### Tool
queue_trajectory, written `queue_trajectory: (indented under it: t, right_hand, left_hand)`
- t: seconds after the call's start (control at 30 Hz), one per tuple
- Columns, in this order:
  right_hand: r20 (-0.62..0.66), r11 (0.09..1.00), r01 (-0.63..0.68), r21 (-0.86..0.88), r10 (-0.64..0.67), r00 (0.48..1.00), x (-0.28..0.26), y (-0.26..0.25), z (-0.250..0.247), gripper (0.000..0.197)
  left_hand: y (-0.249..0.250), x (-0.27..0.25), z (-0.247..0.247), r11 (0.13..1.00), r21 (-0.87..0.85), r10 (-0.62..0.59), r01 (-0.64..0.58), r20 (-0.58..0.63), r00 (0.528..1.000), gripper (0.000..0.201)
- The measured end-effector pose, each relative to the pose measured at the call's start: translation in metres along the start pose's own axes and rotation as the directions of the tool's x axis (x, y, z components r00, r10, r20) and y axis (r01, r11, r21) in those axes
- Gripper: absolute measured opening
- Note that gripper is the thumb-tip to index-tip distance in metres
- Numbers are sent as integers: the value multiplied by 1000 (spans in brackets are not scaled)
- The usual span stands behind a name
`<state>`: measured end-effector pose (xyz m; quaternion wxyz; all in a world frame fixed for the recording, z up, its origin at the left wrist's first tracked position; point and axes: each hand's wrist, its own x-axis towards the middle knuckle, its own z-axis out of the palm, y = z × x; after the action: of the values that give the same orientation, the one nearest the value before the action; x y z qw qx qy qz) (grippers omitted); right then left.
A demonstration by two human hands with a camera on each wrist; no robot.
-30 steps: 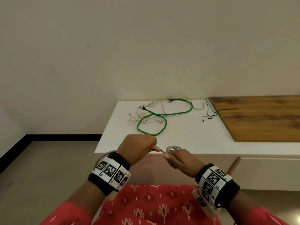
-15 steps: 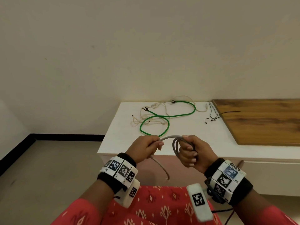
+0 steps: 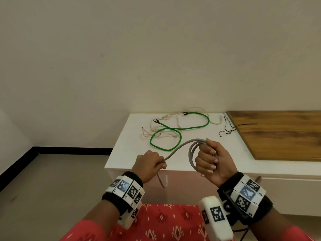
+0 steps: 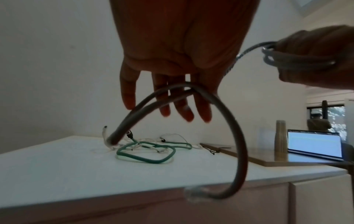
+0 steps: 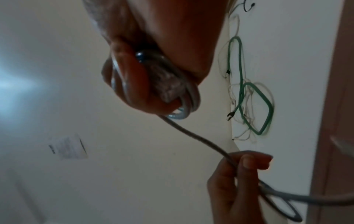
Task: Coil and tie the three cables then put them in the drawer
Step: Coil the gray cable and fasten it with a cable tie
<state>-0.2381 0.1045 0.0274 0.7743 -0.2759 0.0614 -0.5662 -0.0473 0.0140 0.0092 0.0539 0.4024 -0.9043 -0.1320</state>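
In front of the table edge I hold a grey cable (image 3: 177, 148). My right hand (image 3: 209, 160) grips its coiled loops (image 5: 184, 97) in a fist. My left hand (image 3: 157, 162) pinches the free length (image 5: 201, 139) lower and to the left. The tail hangs below that hand and ends in a clear plug (image 4: 193, 147). A green cable (image 3: 165, 133) lies loose on the white table top (image 3: 199, 162), tangled with a thin cream cable (image 3: 151, 129).
Thin black ties (image 3: 227, 130) lie by a wooden board (image 3: 281, 136) on the right of the table top. Drawer fronts (image 3: 291, 195) run below the table top at right. The left wrist view shows a laptop (image 4: 316, 145) and stacked cups (image 4: 280, 139).
My hands have drawn apart. The right hand turned palm-up and rose with the coil, while the left slid down and left along the cable, stretching a length between them.
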Motion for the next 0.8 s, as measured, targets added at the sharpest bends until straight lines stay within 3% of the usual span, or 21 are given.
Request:
queue_trajectory:
  t: [0.17,0.23,0.33,0.47,0.53,0.63,0.73,0.8]
  right_hand:
    - [6,972,223,72,-224,975,3,4,2,50]
    - [-67,949,311,46,-308,949,6,8,10,44]
    - [-327,866,433,-249,-496,805,4,14,21,36]
    - [-352,729,360,-582,-625,696,7,25,17,31]
    - [-269,557,258,-790,-692,670,7,32,6,28]
    - [-79,210,104,-972,-712,697,3,41,-6,29]
    - [-27,-143,-143,-979,-610,792,-3,44,-15,44]
    - [-65,-407,-299,-863,-496,866,-3,47,-16,46]
  left_hand:
    - [17,-3,20,961,262,80,-86,36,996,23]
    - [25,-5,27,933,325,131,-151,83,988,20]
    - [37,-10,33,935,288,175,-207,132,976,26]
    - [44,-17,36,969,145,181,-202,146,973,36]
    - [44,-18,38,964,134,212,-230,137,968,39]
    - [44,-20,41,938,171,291,-301,84,953,38]
    - [45,-23,39,899,197,387,-391,57,920,35]
    - [45,-25,41,855,280,439,-436,56,897,35]
